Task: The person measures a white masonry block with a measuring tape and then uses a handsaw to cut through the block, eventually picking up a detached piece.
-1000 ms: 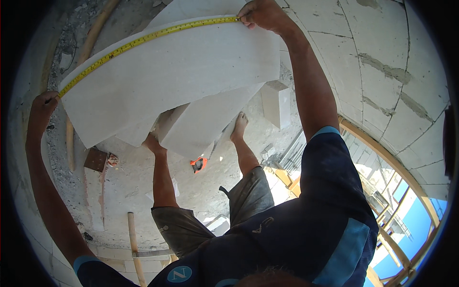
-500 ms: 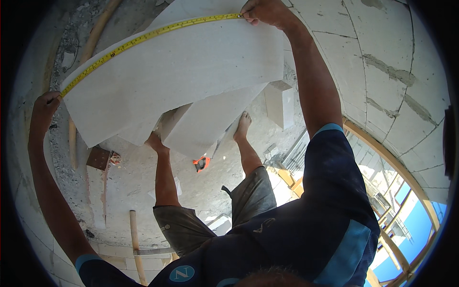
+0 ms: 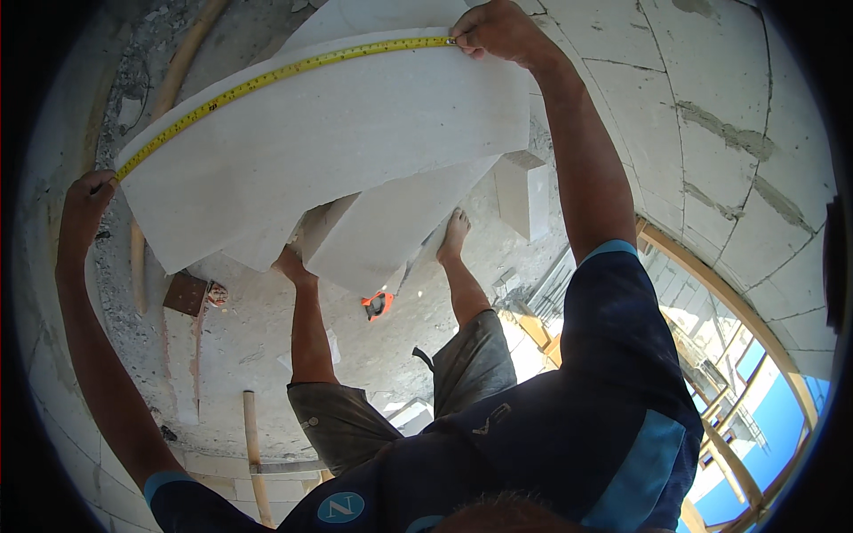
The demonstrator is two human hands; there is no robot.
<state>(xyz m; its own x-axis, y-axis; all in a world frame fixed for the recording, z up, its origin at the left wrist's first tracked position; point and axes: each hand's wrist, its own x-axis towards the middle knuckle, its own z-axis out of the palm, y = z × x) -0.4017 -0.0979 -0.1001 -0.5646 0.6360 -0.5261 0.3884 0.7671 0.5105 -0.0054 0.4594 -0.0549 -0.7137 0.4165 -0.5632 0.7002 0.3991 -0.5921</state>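
Observation:
A yellow tape measure blade (image 3: 267, 78) stretches along the far edge of a large white block (image 3: 329, 133). My left hand (image 3: 87, 202) is closed on the blade's left end, at the block's left corner. At the far right, my right hand (image 3: 503, 32) pinches the other end, where a small metal tip shows between the fingers. The blade looks bowed and lies on or close to the block's top face. Whether my left hand also holds the tape's case cannot be seen.
Another white block (image 3: 391, 222) lies slanted beneath, beside my bare feet. An orange and grey tool (image 3: 378, 306) rests on the dusty floor. A brown square-ended piece (image 3: 185, 293) stands at left, near wooden poles (image 3: 250, 444). A block wall (image 3: 702, 115) rises at right.
The right end of the tape has dropped slightly toward me along the block's far edge. My left hand has hardly moved.

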